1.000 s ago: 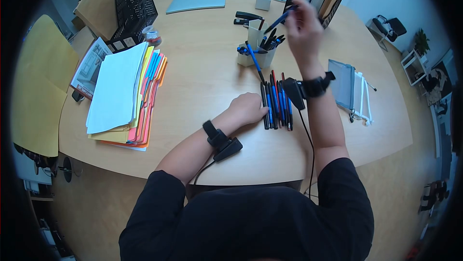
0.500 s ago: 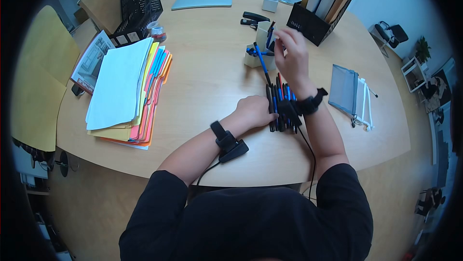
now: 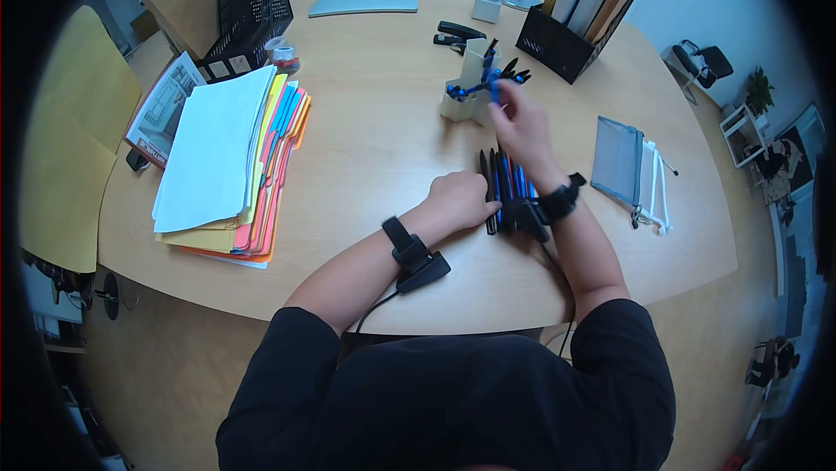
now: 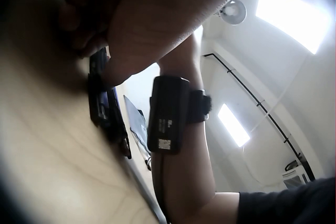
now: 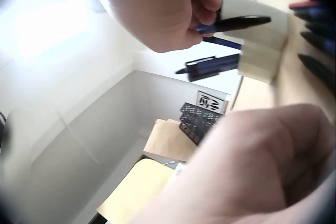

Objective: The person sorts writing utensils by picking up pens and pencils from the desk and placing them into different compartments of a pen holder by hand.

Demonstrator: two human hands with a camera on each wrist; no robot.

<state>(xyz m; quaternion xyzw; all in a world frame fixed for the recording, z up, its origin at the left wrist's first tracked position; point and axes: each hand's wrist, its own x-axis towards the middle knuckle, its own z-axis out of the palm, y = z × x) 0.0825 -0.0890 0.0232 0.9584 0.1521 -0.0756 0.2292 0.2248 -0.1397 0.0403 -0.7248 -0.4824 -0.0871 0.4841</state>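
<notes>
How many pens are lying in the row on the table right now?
About 6 in the row of pens, side by side between the left hand and right wrist; the wrist likely hides more. Another pen is in the right hand.

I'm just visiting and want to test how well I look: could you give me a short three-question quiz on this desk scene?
1. True or false: the right hand holds a pen.
2. What does the left hand rest against?
A. the stapler
B. the row of pens
C. the mesh pouch
3. Fill in: the paper stack lies to the person's ____.

Key: 1 true; 2 B; 3 left.
</notes>
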